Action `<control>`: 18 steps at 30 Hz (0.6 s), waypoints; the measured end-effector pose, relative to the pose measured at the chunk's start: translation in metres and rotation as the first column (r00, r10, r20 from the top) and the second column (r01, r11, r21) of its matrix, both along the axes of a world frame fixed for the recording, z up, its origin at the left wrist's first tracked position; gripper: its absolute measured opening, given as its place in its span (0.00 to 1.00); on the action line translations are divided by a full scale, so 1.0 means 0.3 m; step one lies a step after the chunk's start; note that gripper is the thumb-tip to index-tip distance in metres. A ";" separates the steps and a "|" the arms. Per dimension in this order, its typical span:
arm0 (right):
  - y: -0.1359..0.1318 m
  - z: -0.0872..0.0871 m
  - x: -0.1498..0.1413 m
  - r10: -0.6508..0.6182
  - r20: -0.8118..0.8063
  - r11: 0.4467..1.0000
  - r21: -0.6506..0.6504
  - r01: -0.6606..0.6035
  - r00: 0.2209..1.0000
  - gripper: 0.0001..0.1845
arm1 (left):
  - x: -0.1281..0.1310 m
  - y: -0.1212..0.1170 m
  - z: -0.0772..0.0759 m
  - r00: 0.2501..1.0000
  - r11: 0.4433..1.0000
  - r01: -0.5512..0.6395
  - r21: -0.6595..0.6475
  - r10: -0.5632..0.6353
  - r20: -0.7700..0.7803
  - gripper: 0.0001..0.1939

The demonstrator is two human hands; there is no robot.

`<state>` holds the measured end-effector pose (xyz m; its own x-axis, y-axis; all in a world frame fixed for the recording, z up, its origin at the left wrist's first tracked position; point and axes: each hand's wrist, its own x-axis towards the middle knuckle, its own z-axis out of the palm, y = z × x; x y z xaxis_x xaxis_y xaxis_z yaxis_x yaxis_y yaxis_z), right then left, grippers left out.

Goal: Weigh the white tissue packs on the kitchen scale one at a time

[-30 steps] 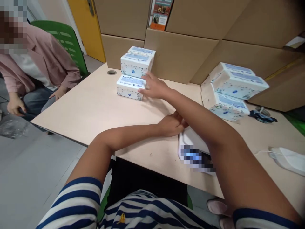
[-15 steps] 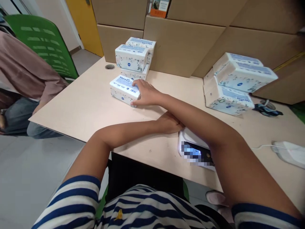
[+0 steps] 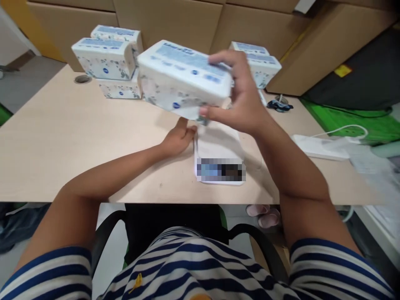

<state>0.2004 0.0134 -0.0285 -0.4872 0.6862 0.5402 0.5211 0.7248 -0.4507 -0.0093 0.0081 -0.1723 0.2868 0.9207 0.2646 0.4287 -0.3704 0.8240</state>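
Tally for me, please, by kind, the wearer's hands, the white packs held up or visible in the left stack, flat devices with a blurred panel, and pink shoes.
Hands, left hand and right hand: 2
Packs, held pack plus stacked packs: 4
Flat white device: 1
Pink shoes: 2
Total: 9

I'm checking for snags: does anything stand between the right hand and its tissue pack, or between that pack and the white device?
Nothing visible: the right hand grips the tissue pack directly. Nothing shows between pack and the white device either, though the left hand sits at the device's left edge.
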 end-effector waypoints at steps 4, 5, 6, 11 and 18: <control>-0.042 -0.096 0.298 -0.109 -0.141 0.994 -0.016 0.108 0.984 0.52 | -0.005 0.044 -0.007 0.974 0.982 -0.063 -0.180 0.099 0.203 0.24; -0.049 -0.130 0.344 -0.161 -0.140 0.986 -0.061 0.154 0.977 0.53 | -0.006 0.056 -0.008 0.963 0.975 -0.090 -0.205 0.138 0.231 0.24; -0.053 -0.163 0.379 -0.200 -0.116 0.976 -0.111 0.188 0.973 0.53 | -0.009 0.066 -0.009 0.954 0.969 -0.112 -0.219 0.166 0.248 0.25; -0.059 -0.261 0.442 -0.045 -0.037 0.973 -0.229 0.035 0.998 0.41 | -0.024 0.076 -0.004 0.952 0.974 -0.127 -0.186 0.172 0.254 0.40; -0.104 -0.261 0.456 -0.021 0.023 0.934 -0.357 0.028 1.000 0.47 | -0.002 -0.021 0.034 0.997 0.998 0.012 0.058 -0.016 0.080 0.57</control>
<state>0.3372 -0.0178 -0.1068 -0.4753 0.8440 0.2485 0.5476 0.5049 -0.6673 -0.0099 0.0019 -0.1622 0.2754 0.8992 0.3399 0.3566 -0.4239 0.8326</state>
